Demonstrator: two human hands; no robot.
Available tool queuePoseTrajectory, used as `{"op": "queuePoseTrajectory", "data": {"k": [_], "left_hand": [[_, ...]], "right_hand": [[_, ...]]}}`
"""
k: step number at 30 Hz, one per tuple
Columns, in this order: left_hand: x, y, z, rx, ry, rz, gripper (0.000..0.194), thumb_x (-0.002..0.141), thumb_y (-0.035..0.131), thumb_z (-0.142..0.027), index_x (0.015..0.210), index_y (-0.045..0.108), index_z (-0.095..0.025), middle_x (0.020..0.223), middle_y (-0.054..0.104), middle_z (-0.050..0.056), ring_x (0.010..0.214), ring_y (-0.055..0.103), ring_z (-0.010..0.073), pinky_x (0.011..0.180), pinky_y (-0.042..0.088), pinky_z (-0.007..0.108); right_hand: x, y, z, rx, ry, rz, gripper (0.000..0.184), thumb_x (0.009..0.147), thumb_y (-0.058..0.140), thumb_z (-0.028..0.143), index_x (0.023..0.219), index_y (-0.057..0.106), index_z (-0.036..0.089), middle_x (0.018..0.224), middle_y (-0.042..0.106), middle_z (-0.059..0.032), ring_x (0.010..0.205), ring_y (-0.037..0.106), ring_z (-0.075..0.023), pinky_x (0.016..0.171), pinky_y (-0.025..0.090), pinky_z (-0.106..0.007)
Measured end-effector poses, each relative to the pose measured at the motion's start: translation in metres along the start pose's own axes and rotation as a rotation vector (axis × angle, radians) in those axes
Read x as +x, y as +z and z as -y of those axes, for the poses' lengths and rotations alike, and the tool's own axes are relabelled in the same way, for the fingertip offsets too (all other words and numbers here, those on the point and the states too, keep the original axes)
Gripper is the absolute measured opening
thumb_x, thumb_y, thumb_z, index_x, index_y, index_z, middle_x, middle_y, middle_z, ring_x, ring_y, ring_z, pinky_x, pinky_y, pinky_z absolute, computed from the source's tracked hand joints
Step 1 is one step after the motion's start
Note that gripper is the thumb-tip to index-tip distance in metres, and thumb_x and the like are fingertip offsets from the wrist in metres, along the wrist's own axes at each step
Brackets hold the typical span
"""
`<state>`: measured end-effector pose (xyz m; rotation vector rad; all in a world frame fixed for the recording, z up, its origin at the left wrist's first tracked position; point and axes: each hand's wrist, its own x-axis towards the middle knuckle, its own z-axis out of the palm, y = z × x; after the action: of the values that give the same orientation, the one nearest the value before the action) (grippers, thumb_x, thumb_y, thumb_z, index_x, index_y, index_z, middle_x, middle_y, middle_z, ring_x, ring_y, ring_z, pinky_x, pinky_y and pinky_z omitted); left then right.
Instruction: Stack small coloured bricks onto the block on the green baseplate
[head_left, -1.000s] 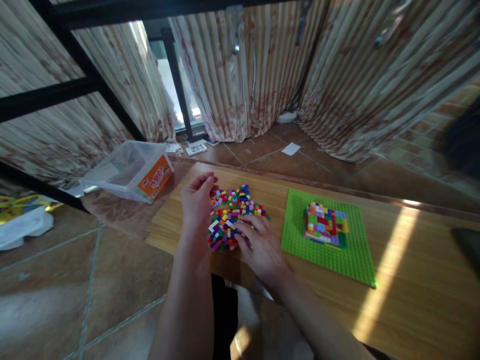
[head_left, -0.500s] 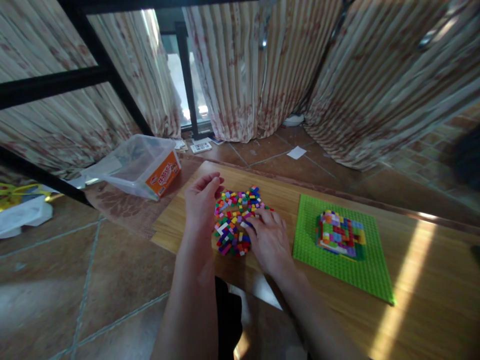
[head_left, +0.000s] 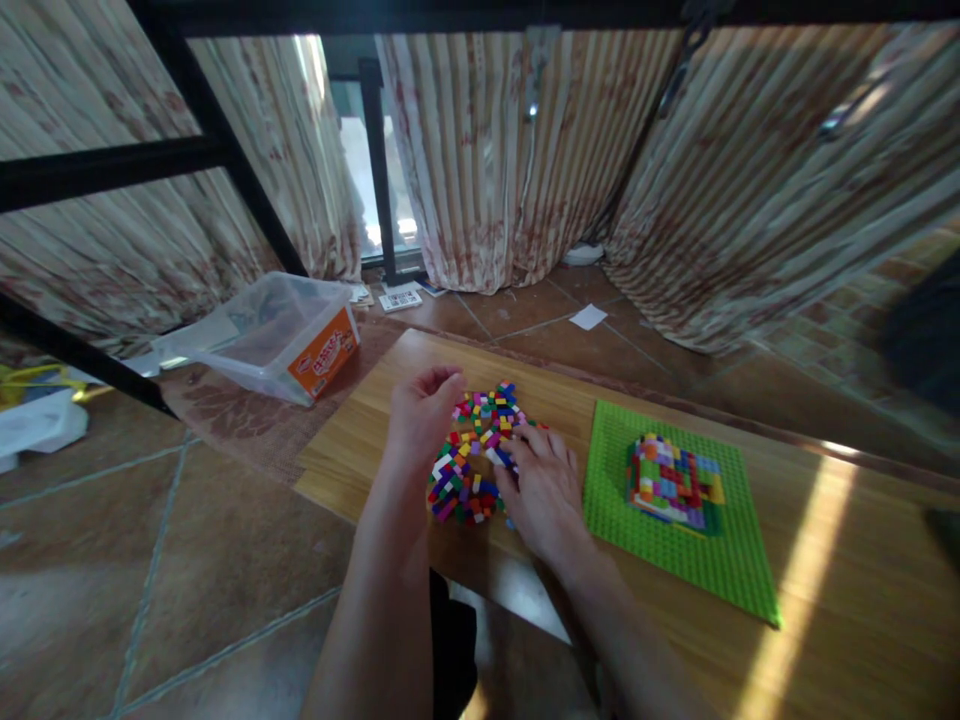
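A pile of small toy bricks [head_left: 474, 483] in many colours lies loose on the wooden table. Over the pile's left side is my left hand [head_left: 425, 408], its thumb and fingers closed together in a pinch; whatever may be between them is hidden. My right hand [head_left: 546, 490] rests palm down at the pile's right edge. Its fingers are bent among the bricks, with the thumb apart from them. To the right, a green baseplate [head_left: 611, 480] carries a low multicoloured brick build [head_left: 671, 480].
The wooden table [head_left: 750, 660] runs off to the right, crossed by a strip of sunlight. A clear plastic bin [head_left: 255, 335] with an orange label stands on the floor at left. Striped curtains [head_left: 465, 160] hang behind, and a paper sheet [head_left: 588, 317] lies on the tiles.
My left hand has moved a little right and down, further over the bricks. The right hand stays at the pile's edge with a slight shift. The whole view has tilted slightly.
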<state>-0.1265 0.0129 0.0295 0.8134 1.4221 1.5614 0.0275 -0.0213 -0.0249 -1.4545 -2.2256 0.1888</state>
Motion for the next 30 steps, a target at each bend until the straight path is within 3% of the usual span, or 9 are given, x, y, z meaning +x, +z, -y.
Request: {"op": "queuePoseTrajectory", "data": {"k": [3, 8, 10, 15, 19, 24, 28, 30], "left_hand": [[0.0, 0.0, 0.006, 0.167, 0.047, 0.121, 0.018, 0.071, 0.067, -0.03, 0.079, 0.07, -0.015, 0.064, 0.064, -0.002, 0.057, 0.052, 0.0087, 0.055, 0.039, 0.02], [-0.005, 0.002, 0.008, 0.47, 0.122, 0.572, 0.023, 0.078, 0.062, -0.034, 0.079, 0.072, -0.014, 0.075, 0.07, 0.003, 0.068, 0.059, 0.0144, 0.06, 0.043, 0.023], [-0.008, 0.005, 0.008, 0.552, 0.153, 0.658, 0.02, 0.077, 0.061, -0.03, 0.082, 0.073, -0.014, 0.076, 0.07, 0.003, 0.071, 0.059, 0.015, 0.062, 0.043, 0.024], [-0.013, 0.014, 0.008, 0.542, 0.153, 0.65, 0.016, 0.075, 0.058, -0.017, 0.078, 0.074, -0.016, 0.073, 0.068, 0.002, 0.07, 0.059, 0.015, 0.064, 0.044, 0.024], [-0.013, 0.016, 0.009, 0.474, 0.154, 0.67, 0.017, 0.074, 0.059, -0.014, 0.084, 0.072, -0.017, 0.08, 0.07, 0.003, 0.073, 0.061, 0.0153, 0.069, 0.046, 0.025], [-0.015, 0.016, 0.01, 0.42, 0.166, 0.794, 0.015, 0.077, 0.058, -0.013, 0.088, 0.067, -0.016, 0.086, 0.069, 0.004, 0.081, 0.065, 0.0166, 0.077, 0.049, 0.028], [-0.016, 0.015, 0.007, 0.39, 0.179, 0.79, 0.016, 0.076, 0.059, -0.012, 0.09, 0.065, -0.016, 0.092, 0.07, 0.006, 0.088, 0.066, 0.0179, 0.083, 0.049, 0.03], [-0.016, 0.014, 0.005, 0.411, 0.169, 0.785, 0.017, 0.075, 0.06, -0.011, 0.09, 0.065, -0.016, 0.09, 0.07, 0.006, 0.087, 0.065, 0.0176, 0.083, 0.049, 0.03]], "right_hand": [[0.0, 0.001, -0.004, 0.091, -0.014, -0.06, 0.021, 0.086, 0.059, 0.022, 0.105, 0.067, 0.019, 0.124, 0.062, -0.0091, 0.112, 0.049, -0.0286, 0.097, 0.041, -0.046], [0.001, -0.006, -0.008, 0.216, 0.009, -0.196, 0.022, 0.087, 0.058, 0.024, 0.107, 0.064, 0.019, 0.119, 0.063, -0.0092, 0.11, 0.053, -0.027, 0.098, 0.043, -0.046], [0.001, -0.01, -0.006, 0.293, 0.025, -0.222, 0.023, 0.087, 0.058, 0.024, 0.109, 0.063, 0.019, 0.116, 0.064, -0.0097, 0.109, 0.055, -0.026, 0.097, 0.044, -0.045], [0.001, -0.016, -0.005, 0.687, 0.185, -0.185, 0.027, 0.085, 0.06, 0.027, 0.112, 0.063, 0.02, 0.1, 0.069, -0.0062, 0.084, 0.065, -0.0186, 0.075, 0.053, -0.033], [0.003, -0.019, -0.011, 1.025, 0.334, -0.17, 0.025, 0.082, 0.063, 0.033, 0.103, 0.066, 0.019, 0.082, 0.07, -0.0021, 0.068, 0.064, -0.0151, 0.062, 0.051, -0.027], [0.007, -0.023, -0.016, 1.197, 0.436, -0.133, 0.017, 0.074, 0.07, 0.035, 0.075, 0.07, 0.018, 0.057, 0.063, 0.0027, 0.051, 0.054, -0.0112, 0.051, 0.043, -0.024], [0.007, -0.023, -0.018, 1.333, 0.515, -0.093, 0.019, 0.072, 0.072, 0.037, 0.073, 0.071, 0.018, 0.055, 0.062, 0.0029, 0.05, 0.054, -0.0111, 0.051, 0.043, -0.024], [0.006, -0.022, -0.019, 1.276, 0.502, -0.09, 0.019, 0.074, 0.07, 0.037, 0.073, 0.072, 0.019, 0.056, 0.062, 0.0026, 0.05, 0.054, -0.0116, 0.051, 0.043, -0.024]]}}
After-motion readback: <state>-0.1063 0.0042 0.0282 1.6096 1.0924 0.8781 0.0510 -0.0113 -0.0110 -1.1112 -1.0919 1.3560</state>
